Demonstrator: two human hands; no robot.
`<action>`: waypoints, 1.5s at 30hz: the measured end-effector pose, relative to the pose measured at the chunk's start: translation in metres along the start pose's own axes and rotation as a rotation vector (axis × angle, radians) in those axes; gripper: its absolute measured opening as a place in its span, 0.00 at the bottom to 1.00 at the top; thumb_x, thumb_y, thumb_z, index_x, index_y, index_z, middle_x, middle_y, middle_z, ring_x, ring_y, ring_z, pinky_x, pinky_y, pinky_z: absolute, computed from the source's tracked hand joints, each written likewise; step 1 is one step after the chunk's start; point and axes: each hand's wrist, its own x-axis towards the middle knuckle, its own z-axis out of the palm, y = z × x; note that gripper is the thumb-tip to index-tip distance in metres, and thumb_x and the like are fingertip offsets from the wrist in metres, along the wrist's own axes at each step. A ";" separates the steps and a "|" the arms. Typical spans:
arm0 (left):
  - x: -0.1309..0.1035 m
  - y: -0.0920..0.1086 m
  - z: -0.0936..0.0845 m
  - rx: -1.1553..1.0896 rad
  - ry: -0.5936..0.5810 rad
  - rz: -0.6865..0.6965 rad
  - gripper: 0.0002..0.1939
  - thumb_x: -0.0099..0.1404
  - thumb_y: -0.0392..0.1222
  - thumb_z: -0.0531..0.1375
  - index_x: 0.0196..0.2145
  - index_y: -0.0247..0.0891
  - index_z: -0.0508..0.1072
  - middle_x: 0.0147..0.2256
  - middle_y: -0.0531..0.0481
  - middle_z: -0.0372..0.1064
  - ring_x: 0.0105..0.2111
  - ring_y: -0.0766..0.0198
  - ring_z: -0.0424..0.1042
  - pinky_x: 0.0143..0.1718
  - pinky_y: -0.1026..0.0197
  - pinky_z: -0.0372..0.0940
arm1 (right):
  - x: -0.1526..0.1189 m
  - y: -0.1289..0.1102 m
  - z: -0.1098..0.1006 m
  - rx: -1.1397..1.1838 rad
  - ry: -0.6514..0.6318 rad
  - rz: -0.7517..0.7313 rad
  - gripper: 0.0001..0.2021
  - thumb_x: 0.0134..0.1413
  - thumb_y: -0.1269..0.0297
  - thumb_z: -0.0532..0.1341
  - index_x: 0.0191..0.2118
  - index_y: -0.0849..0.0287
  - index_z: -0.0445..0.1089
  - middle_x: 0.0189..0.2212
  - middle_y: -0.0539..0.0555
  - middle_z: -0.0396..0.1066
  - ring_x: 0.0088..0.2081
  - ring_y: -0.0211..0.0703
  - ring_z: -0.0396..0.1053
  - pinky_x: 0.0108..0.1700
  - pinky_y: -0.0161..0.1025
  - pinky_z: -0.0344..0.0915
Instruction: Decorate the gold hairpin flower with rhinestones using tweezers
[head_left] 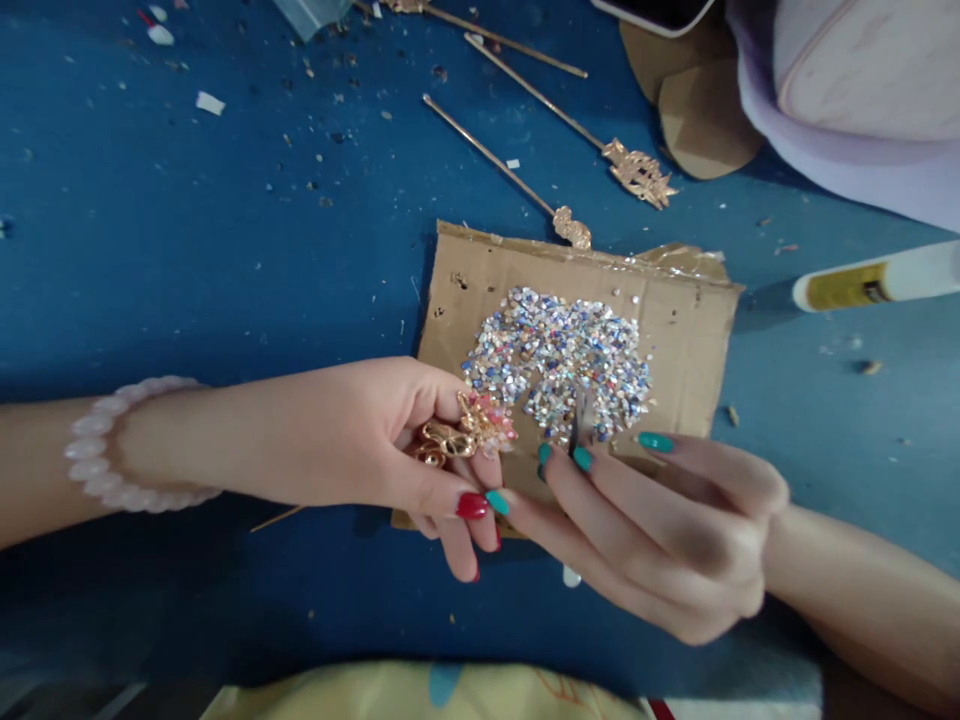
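My left hand [405,450], with red nails and a pale bead bracelet at the wrist, holds a gold ornament [448,438] with pink flower-like stones. My right hand [660,520], with teal nails, grips dark metal tweezers [580,420], their tips over a heap of small glittering stones [570,350]. The stones lie on a piece of brown cardboard [682,370]. One teal nail of my right hand is at my left thumb's red nail. Whether the tweezers' tips hold a stone is too small to tell.
Gold hairpin sticks [491,160] lie beyond the cardboard on the blue table [225,250], one with a leafy end [637,172]. A white bottle with a yellow label [847,288] is at the right. Cardboard discs [709,118] and a lilac item [832,150] are at the upper right.
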 end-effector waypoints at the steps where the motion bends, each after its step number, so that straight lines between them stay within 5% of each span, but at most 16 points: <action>1: -0.001 0.002 0.001 0.004 0.006 -0.011 0.13 0.80 0.44 0.78 0.43 0.47 0.78 0.43 0.60 0.94 0.50 0.54 0.95 0.55 0.59 0.81 | 0.000 0.001 0.000 -0.007 0.002 -0.003 0.14 0.80 0.70 0.71 0.45 0.41 0.91 0.42 0.43 0.87 0.49 0.38 0.72 0.57 0.40 0.71; 6: -0.001 0.007 0.004 0.047 0.009 -0.012 0.15 0.78 0.44 0.80 0.44 0.47 0.77 0.43 0.59 0.94 0.51 0.51 0.95 0.54 0.57 0.82 | 0.001 0.005 -0.001 -0.011 0.009 -0.029 0.09 0.76 0.66 0.78 0.44 0.39 0.91 0.41 0.41 0.86 0.52 0.38 0.74 0.56 0.39 0.70; 23: -0.001 0.000 0.001 0.067 0.021 0.002 0.10 0.81 0.44 0.77 0.47 0.47 0.79 0.45 0.58 0.94 0.48 0.52 0.95 0.56 0.54 0.82 | 0.001 -0.002 0.008 0.042 0.014 -0.007 0.15 0.77 0.76 0.71 0.45 0.45 0.91 0.45 0.45 0.87 0.50 0.38 0.74 0.55 0.39 0.73; 25: 0.002 -0.005 -0.001 0.062 0.000 0.038 0.11 0.81 0.45 0.77 0.47 0.47 0.79 0.45 0.57 0.94 0.45 0.53 0.95 0.53 0.55 0.82 | 0.001 -0.005 0.016 0.008 0.188 0.049 0.16 0.79 0.74 0.71 0.39 0.45 0.90 0.39 0.45 0.83 0.45 0.38 0.72 0.54 0.40 0.72; 27: 0.006 -0.009 -0.003 0.057 -0.019 0.091 0.12 0.80 0.46 0.78 0.46 0.47 0.78 0.45 0.57 0.94 0.45 0.53 0.95 0.49 0.57 0.82 | 0.001 -0.008 0.022 0.005 0.224 0.071 0.16 0.79 0.72 0.71 0.37 0.47 0.88 0.39 0.46 0.82 0.44 0.37 0.72 0.54 0.41 0.72; 39: -0.001 0.011 0.007 0.146 0.088 0.006 0.19 0.69 0.46 0.84 0.42 0.47 0.78 0.42 0.59 0.93 0.43 0.53 0.96 0.46 0.61 0.82 | -0.001 -0.005 0.020 -0.045 0.162 0.015 0.12 0.80 0.61 0.73 0.38 0.49 0.88 0.41 0.50 0.84 0.47 0.40 0.74 0.52 0.43 0.73; 45: -0.002 0.008 0.006 0.132 0.067 0.064 0.10 0.79 0.38 0.76 0.43 0.46 0.79 0.43 0.55 0.94 0.44 0.52 0.96 0.58 0.54 0.85 | -0.001 -0.007 0.020 -0.089 0.148 0.033 0.14 0.81 0.59 0.71 0.38 0.44 0.88 0.40 0.48 0.86 0.49 0.40 0.75 0.51 0.42 0.74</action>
